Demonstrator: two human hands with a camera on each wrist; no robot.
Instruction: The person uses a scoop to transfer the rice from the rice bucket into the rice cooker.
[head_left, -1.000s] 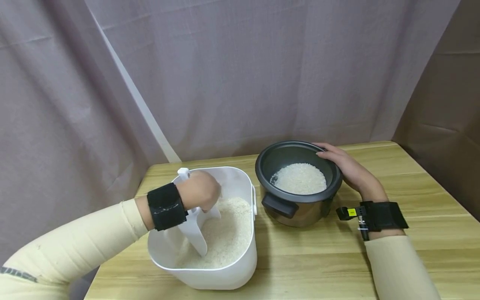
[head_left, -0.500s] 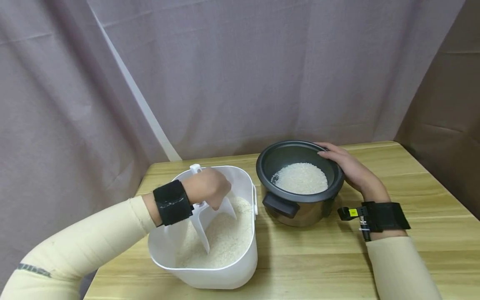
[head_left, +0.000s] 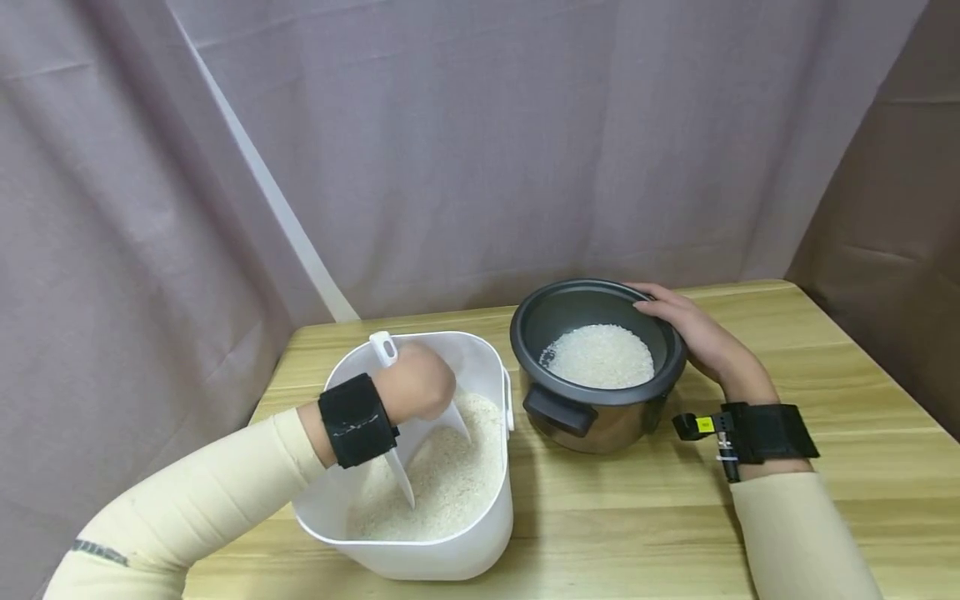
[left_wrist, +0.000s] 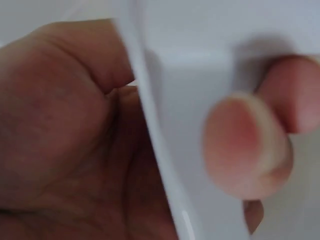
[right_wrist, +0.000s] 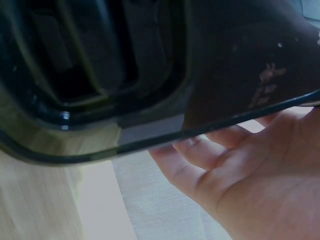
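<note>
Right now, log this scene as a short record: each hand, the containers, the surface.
left hand: grips the white scoop, its blade in the rice
right hand: rests on the pot's far right rim, fingers over the edge
tub: white, part full of rice
pot: dark, open, rice on its bottom, right of the tub
table: light wood

We see the head view evenly and softly lit, sharp throughout, with a soft shadow on the table (head_left: 825, 367) to the right of the white bin (head_left: 420, 550) and a dim right corner. Our left wrist view is badly blurred, the left hand (left_wrist: 65, 135) filling it out of focus. Our right wrist view is dark above, the cooker (right_wrist: 150, 75) soft, with a small glint on its rim.
</note>
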